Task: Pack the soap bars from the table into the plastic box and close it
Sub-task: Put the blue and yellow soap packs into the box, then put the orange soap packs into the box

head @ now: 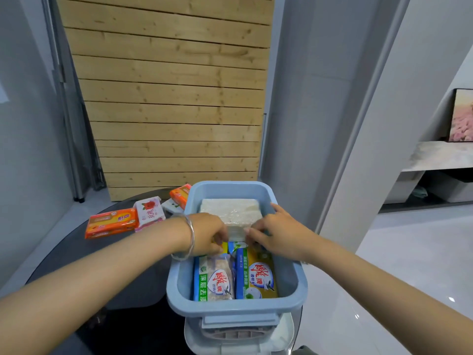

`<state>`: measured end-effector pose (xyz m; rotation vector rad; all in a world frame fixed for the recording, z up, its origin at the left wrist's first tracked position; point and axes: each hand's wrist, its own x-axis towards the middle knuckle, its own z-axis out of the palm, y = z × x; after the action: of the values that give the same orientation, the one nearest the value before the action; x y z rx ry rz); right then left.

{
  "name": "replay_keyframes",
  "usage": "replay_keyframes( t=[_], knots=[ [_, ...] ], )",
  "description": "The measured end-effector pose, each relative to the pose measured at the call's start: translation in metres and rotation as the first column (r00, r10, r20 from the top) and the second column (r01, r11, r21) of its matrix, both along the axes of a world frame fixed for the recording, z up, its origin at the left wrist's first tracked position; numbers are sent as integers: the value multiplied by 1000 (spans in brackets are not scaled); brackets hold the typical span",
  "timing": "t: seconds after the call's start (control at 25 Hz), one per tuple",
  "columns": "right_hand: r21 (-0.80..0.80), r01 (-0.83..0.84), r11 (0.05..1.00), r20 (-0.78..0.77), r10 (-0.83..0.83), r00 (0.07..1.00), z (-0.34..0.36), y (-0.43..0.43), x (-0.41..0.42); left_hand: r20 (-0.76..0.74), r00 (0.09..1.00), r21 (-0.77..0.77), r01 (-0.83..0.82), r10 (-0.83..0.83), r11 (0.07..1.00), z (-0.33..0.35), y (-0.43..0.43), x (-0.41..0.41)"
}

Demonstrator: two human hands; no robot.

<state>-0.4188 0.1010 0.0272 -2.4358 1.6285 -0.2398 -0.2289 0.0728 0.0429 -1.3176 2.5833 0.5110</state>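
Head view: both hands, left hand [208,233] and right hand [271,233], pinch a clear-wrapped soap [236,233] inside the blue box [291,275]; crooked, it could block the lid.

A slatted panel of pale wooden planks [169,98] leans against grey walls [25,149] in a plainly lit room. A folded metal frame [76,139] stands at its left side. The dark, glossy round counter [122,290] fills the foreground. To the right, past a grey pillar [340,155], shiny pale floor tiles [409,252] catch small glints of light. A low marble-topped shelf [440,155] there carries a framed picture [462,116] in pink tones, leaning against the wall.
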Motion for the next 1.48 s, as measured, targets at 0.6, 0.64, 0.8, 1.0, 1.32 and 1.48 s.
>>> replay_keyframes(
  t=[0.6, 0.64, 0.8, 1.0, 1.32, 1.48],
  knots=[
    [254, -89, 963, -297, 166, 940, 11, 1, 21, -230, 969, -247, 37, -95, 968, -14, 8, 30],
    [231, -64, 971, -187, 108, 976, 15, -1, 21, -405, 912, -246, -41, -64, 968, -15, 7, 42],
    [80, 64, 995, 238, -81, 968, 30, -22, 23, -718, 681, -125, -326, 141, 937, -23, -13, 113],
    [60, 89, 994, 360, -105, 927, 38, -73, 76, -639, 578, 49, -628, 508, 777, -61, -56, 199],
    [155, 233, 960, -237, -193, 952, 19, -196, 176, -347, 698, -33, -676, 626, 736, -106, -126, 250],
    [271, 385, 882, -599, -159, 785, -10, -234, 201, -37, 833, -115, -552, 552, 826, -130, -154, 255]
  ],
)
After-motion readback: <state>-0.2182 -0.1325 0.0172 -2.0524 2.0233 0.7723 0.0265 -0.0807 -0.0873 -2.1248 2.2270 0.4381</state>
